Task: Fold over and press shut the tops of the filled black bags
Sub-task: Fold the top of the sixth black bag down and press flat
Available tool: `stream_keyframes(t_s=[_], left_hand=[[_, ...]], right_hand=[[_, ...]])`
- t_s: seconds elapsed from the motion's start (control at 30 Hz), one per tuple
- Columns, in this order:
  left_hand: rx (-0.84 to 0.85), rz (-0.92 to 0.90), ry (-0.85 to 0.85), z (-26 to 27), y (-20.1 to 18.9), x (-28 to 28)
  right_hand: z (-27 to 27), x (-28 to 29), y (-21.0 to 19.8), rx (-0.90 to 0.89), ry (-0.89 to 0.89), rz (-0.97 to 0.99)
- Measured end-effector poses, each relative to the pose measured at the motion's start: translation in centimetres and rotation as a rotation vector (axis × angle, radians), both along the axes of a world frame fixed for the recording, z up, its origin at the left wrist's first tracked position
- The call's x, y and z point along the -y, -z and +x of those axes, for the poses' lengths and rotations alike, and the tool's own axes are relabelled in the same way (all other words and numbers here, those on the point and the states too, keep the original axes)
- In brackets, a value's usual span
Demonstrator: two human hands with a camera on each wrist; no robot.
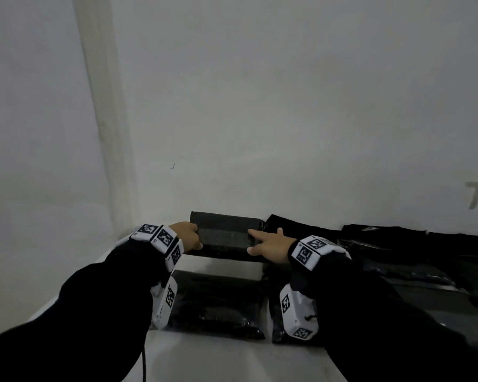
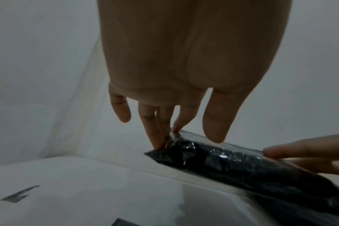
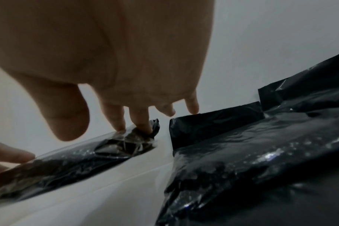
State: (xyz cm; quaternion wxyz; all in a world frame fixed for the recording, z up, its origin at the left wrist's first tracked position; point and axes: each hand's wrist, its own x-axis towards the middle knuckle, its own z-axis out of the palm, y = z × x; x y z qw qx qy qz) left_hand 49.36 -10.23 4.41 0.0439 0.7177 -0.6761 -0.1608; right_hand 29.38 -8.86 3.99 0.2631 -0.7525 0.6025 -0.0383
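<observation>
Both hands press straight fingers on the ends of a filled glossy black plastic bag on the white tabletop: left hand, right hand.

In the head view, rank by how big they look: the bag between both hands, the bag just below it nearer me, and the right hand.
1. The nearer bag looks largest, though being closer to the camera inflates it.
2. The held bag, its ends covered by the left hand and right hand.
3. The right hand, clearly smallest.
</observation>
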Motion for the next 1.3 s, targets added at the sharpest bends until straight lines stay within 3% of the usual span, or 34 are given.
stream_keyframes(t_s=[0.27, 0.4, 0.5, 0.63, 0.8, 1.03, 1.17, 1.3], left_hand=[[0.11, 0.151, 0.041, 0.0, 3.8, 4.1], [0.073, 0.212, 0.016, 0.5, 5.2, 4.7], [0.007, 0.211, -0.014, 0.8, 4.9, 4.6], [-0.05, 0.069, 0.013, -0.4, 3.0, 4.1], [-0.193, -0.013, 0.158, -5.3, 1.6, 3.6], [-0.204, 0.021, 0.205, -13.9, 3.6, 3.6], [-0.118, 0.055, 0.152, -15.9, 4.5, 3.9], [-0.194, 0.087, 0.073, -15.9, 5.2, 4.6]], right_hand=[[1.7, 3.1, 2.6, -0.247, -0.031, 0.093], [2.4, 3.8, 3.4, -0.371, -0.093, 0.089], [1.9, 3.9, 3.1, -0.308, -0.07, 0.057], [-0.6, 4.3, 1.4, -0.177, 0.008, -0.037], [-7.3, 4.3, -0.3, -0.224, 0.156, -0.083], [-13.6, 4.3, 3.2, -0.218, 0.34, -0.087], [-14.1, 4.6, 4.9, -0.148, 0.339, -0.048], [-14.5, 5.0, 5.4, -0.057, 0.34, -0.056]])
